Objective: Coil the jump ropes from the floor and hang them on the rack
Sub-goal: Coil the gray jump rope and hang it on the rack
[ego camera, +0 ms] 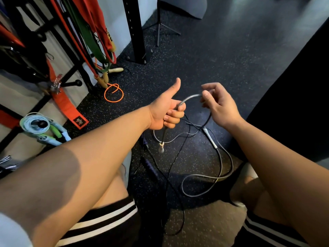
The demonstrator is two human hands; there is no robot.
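My left hand point(167, 111) grips the dark handle of a grey jump rope point(220, 168), thumb raised; the handle's pale end point(161, 148) hangs below my fist. The grey cord arcs from that fist to my right hand point(219, 104), which pinches it between thumb and fingers. The rest of the cord trails down in loose loops on the speckled floor, with a white handle point(211, 138) among them. A thin black rope point(170, 184) with a dark purple handle point(149, 166) lies tangled there too. The black rack point(71, 72) stands at the left.
A coiled light-blue rope point(38, 124) hangs on a rack peg. Red and green bands point(92, 32) and wooden-handled ropes hang from the rack. An orange rope loop point(114, 93) lies on the floor. A black upright post point(135, 32) and a tripod stand point(158, 27) are behind.
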